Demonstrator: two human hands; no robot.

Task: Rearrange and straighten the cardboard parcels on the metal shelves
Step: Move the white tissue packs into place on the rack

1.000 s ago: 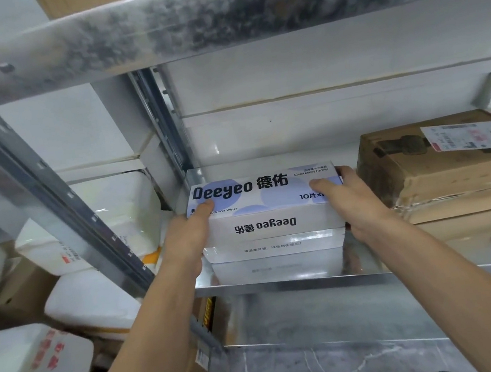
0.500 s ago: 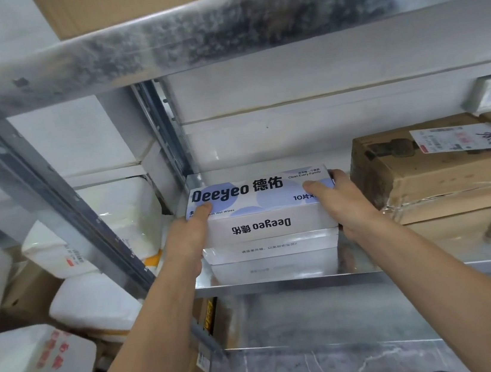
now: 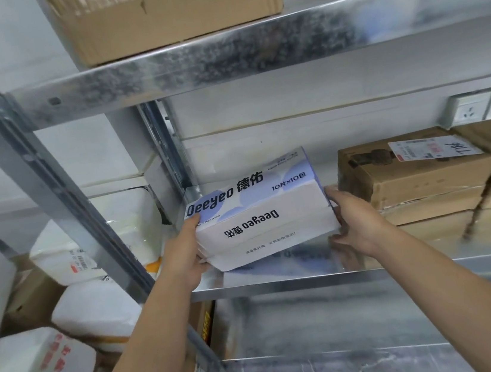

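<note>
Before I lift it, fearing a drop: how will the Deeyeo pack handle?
Probably light: left hand and right hand hold the tilted Deeyeo pack by its ends alone. Likely stiff, since its edges look straight. Its smooth wrap might slip.

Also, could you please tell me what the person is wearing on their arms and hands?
Nothing that shows. The left arm and right arm are bare, with no sleeve in view. The left hand and right hand are ungloved; no watch, band or ring is visible.
</note>
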